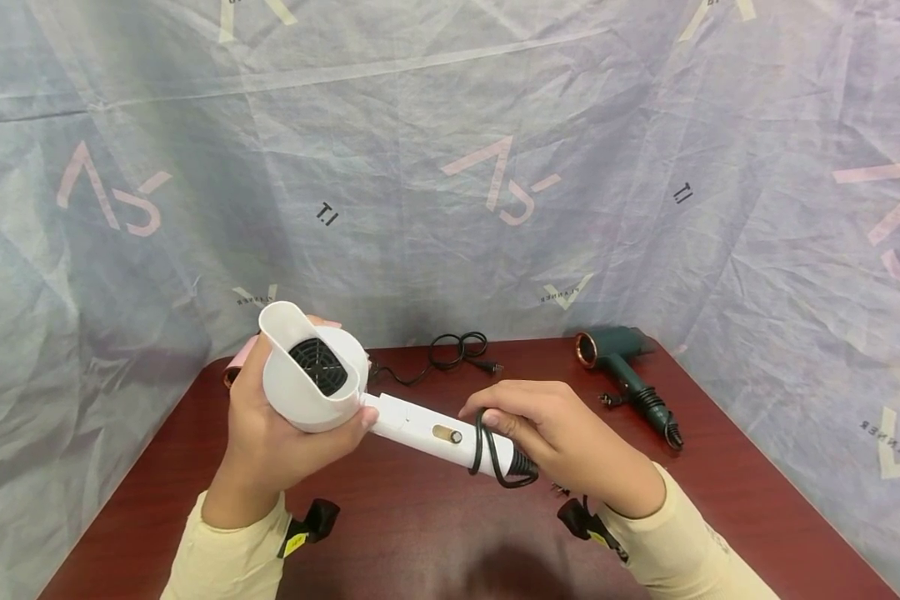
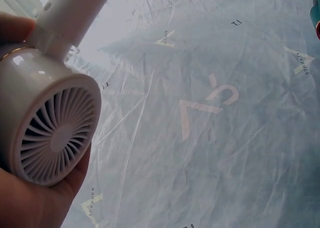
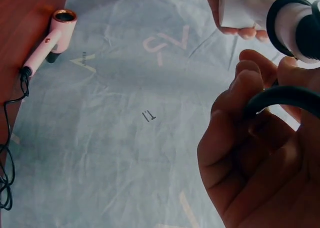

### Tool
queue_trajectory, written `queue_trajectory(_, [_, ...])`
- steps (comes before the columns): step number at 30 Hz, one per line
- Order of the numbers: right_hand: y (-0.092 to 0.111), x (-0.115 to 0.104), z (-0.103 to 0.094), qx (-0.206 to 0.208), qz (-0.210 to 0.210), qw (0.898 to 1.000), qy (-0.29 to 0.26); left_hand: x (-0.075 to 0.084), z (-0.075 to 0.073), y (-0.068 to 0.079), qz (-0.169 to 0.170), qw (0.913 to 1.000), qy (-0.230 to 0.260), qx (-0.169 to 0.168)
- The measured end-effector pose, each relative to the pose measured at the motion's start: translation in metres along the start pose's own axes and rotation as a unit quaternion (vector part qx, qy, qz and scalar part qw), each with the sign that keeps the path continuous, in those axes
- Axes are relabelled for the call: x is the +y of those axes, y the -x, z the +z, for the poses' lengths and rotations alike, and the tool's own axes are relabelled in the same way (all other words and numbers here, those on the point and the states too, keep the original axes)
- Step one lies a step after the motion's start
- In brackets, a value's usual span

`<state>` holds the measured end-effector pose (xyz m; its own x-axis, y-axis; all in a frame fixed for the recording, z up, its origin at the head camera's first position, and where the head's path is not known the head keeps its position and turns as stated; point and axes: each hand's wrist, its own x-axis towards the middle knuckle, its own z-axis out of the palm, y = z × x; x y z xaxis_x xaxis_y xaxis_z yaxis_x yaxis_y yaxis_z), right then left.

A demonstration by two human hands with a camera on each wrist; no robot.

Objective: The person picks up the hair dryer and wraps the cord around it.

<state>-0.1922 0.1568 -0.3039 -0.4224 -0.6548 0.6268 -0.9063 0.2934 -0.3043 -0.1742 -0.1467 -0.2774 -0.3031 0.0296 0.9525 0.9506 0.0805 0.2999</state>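
A white hair dryer point(image 1: 420, 423) is held up above the table, its flat nozzle and dark grille toward the head camera. My left hand point(image 1: 270, 446) grips its round head, with the thumb near the handle joint. Seen from the left wrist, the vented rear point(image 2: 60, 138) of the dryer rests in that hand's palm. A black cord point(image 1: 478, 442) loops round the lower handle, close to a sliding switch point(image 1: 450, 434). My right hand point(image 1: 570, 437) pinches this cord between thumb and fingers; the right wrist view shows the cord point(image 3: 285, 95) running into the curled fingers.
On the dark red table point(image 1: 420, 533), a dark green hair dryer point(image 1: 621, 348) lies at the back right, its cord wrapped on its handle. A pink hair dryer point(image 3: 59, 35), mostly hidden behind my left hand in the head view, trails a black cord point(image 1: 450, 362). Grey printed cloth point(image 1: 405, 183) surrounds the table.
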Motion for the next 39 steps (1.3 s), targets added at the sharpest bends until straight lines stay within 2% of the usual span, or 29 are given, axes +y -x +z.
queue_trajectory(6, [-0.001,0.001,0.001,-0.001,-0.015,1.000,-0.013,0.003,0.007,-0.005,-0.003,0.9947,0.103,-0.002])
queue_trajectory(10, [-0.002,-0.002,0.003,0.013,-0.028,0.999,-0.031,0.006,0.010,-0.007,-0.006,0.9922,0.124,0.011])
queue_trajectory(14, [0.000,-0.005,0.007,0.023,-0.007,0.999,-0.022,0.007,0.012,-0.007,-0.023,0.9921,0.119,0.032])
queue_trajectory(20, [0.005,-0.015,0.016,0.011,0.076,0.996,-0.042,0.006,0.013,-0.004,-0.052,0.9878,0.123,0.080])
queue_trajectory(22, [0.006,-0.018,0.018,0.022,0.066,0.997,-0.016,0.006,0.013,-0.005,-0.053,0.9873,0.121,0.089])
queue_trajectory(24, [0.005,-0.021,0.020,0.032,0.044,0.998,0.037,0.007,0.014,-0.006,-0.053,0.9875,0.114,0.095])
queue_trajectory(28, [0.001,-0.024,0.022,0.046,0.009,0.991,0.122,0.006,0.015,-0.006,-0.051,0.9883,0.100,0.103])
queue_trajectory(33, [0.001,-0.026,0.023,0.030,0.026,0.991,0.131,0.004,0.016,-0.005,-0.055,0.9873,0.094,0.116])
queue_trajectory(39, [0.003,-0.028,0.024,0.023,0.028,0.988,0.150,0.003,0.015,-0.004,-0.076,0.9820,0.067,0.159])
